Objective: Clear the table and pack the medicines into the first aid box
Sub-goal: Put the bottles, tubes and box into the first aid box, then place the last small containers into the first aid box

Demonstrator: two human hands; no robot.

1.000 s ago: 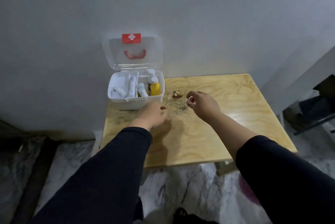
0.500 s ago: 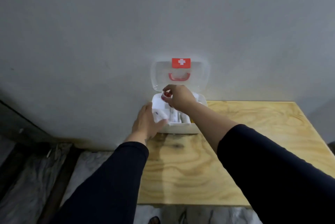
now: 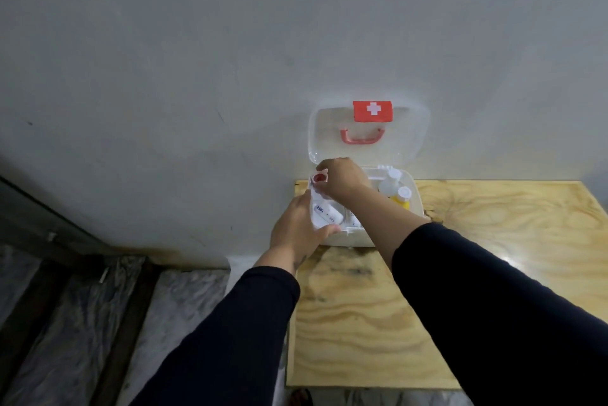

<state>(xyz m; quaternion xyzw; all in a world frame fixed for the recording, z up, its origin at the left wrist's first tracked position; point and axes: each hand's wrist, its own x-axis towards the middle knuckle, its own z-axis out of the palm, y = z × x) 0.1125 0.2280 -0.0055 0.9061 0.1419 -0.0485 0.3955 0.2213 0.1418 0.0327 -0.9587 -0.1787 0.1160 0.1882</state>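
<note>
The white first aid box [image 3: 415, 198] stands open at the table's far left corner against the wall, its clear lid [image 3: 408, 139] with a red cross label and red handle raised. Inside I see white tubes [image 3: 327, 214], a white bottle [image 3: 390, 182] and a yellow bottle [image 3: 402, 198]. My right hand [image 3: 342, 180] hovers over the box's left compartment, pinching a small clear container with a red centre [image 3: 319, 178]. My left hand [image 3: 297, 229] grips the box's front left corner.
The light plywood table [image 3: 427, 290] has a dark stain near the box. A grey wall rises right behind the box. To the left the floor is covered with plastic sheeting [image 3: 82, 323] and dark beams.
My right hand carried the small container from the table's middle to above the box. My left hand moved from the tabletop onto the box's corner. The camera view shifted left.
</note>
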